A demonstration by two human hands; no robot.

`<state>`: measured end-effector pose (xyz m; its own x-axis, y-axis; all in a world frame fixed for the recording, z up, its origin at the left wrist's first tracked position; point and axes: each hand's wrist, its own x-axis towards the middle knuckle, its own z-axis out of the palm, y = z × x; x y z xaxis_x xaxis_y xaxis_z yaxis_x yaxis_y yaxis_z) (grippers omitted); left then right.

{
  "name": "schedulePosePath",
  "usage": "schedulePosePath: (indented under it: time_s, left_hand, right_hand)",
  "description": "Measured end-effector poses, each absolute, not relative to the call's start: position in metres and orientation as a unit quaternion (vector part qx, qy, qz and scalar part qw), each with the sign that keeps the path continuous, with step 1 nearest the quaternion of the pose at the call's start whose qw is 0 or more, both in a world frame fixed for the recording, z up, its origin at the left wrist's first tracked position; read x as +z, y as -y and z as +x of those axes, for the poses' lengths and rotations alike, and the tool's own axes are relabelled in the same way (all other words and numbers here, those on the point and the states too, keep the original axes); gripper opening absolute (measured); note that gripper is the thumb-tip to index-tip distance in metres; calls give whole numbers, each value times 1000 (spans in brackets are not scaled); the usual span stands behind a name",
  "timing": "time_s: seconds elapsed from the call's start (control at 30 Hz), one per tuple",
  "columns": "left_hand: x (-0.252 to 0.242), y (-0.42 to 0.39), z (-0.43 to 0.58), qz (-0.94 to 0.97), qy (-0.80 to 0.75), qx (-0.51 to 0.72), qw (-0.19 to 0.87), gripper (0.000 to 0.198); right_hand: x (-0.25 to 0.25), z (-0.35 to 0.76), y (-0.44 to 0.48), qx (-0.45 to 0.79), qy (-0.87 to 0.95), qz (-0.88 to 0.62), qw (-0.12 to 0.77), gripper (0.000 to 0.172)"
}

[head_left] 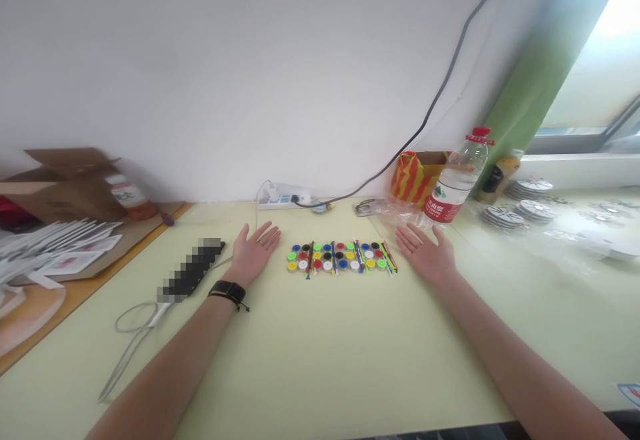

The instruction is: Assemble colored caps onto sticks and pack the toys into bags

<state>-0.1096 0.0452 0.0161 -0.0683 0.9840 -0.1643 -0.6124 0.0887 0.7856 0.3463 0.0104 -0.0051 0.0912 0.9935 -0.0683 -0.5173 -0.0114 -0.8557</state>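
Rows of small round coloured caps [340, 257] lie in a block at the middle of the pale yellow table [320, 360], with several thin coloured sticks [387, 257] laid across them. My left hand [253, 253] rests palm up just left of the block, fingers stretched out and holding nothing; a black watch is on its wrist. My right hand [427, 252] lies palm up just right of the block, fingers apart and empty.
A water bottle [457, 180] with a red cap stands behind my right hand, next to an orange striped bag [410, 177]. A power strip [285, 198] sits by the wall. A dark phone [193, 270] with a cable lies left. Cardboard box [65, 183] and papers far left; round discs [520, 210] far right.
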Motion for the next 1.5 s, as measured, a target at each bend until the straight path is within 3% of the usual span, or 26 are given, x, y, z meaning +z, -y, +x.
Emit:
schedulePosePath:
  time_s: [0.2, 0.37, 0.57, 0.7, 0.83, 1.0, 1.5]
  left_hand:
    - [18, -46, -101, 310, -442, 612, 578, 37]
    - [12, -47, -91, 366, -478, 614, 510, 16]
    - [16, -35, -80, 491, -523, 573, 396, 46]
    - [36, -21, -67, 585, -524, 523, 332, 55]
    - [59, 5, -39, 719, -475, 394, 320, 50]
    - [74, 55, -5, 855, -381, 197, 293, 41]
    - [29, 82, 10, 875, -384, 179, 236, 40]
  right_hand:
    - [-11, 346, -12, 619, 269, -366, 640, 41]
    - [-13, 341, -16, 528, 373, -457, 611, 37]
    - [-6, 328, -7, 428, 484, -516, 563, 34]
    - [-3, 322, 2, 283, 643, -551, 450, 33]
    - [-8, 322, 3, 181, 714, -567, 370, 25]
    - [-12, 326, 1, 149, 744, -562, 330, 18]
    - [-12, 324, -1, 100, 772, -563, 276, 13]
